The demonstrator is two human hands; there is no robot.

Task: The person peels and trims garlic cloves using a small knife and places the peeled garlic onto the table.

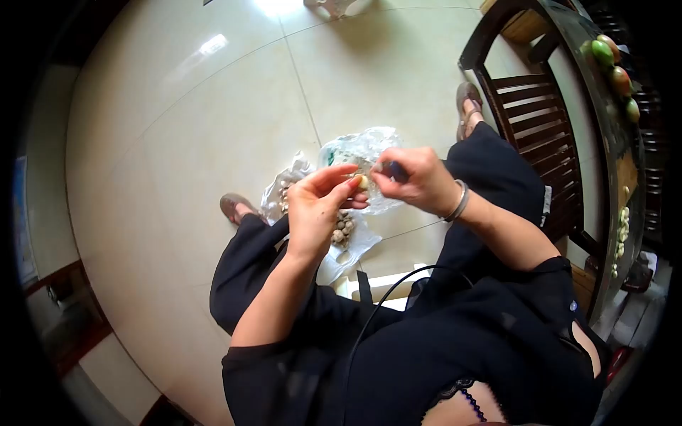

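My left hand point(320, 202) pinches a pale yellow garlic clove point(363, 182) between thumb and fingers. Close on its right, my right hand point(415, 181) is closed round a small tool with a dark blue handle point(398, 172); its working end is too blurred to make out. Beneath both hands, a clear plastic bag point(369, 142) lies open on the floor with whitish scraps in it. Partly hidden by my left hand is a white plastic bag point(359, 248) with several brownish garlic bulbs point(343, 229).
A dark wooden chair point(533, 106) stands on the right beside a table point(604, 142). Several green and red fruits point(620, 80) and a row of pale peeled cloves point(623, 231) lie on that table. A black cable point(376, 309) runs over my lap. Pale tiles point(177, 163) cover the floor.
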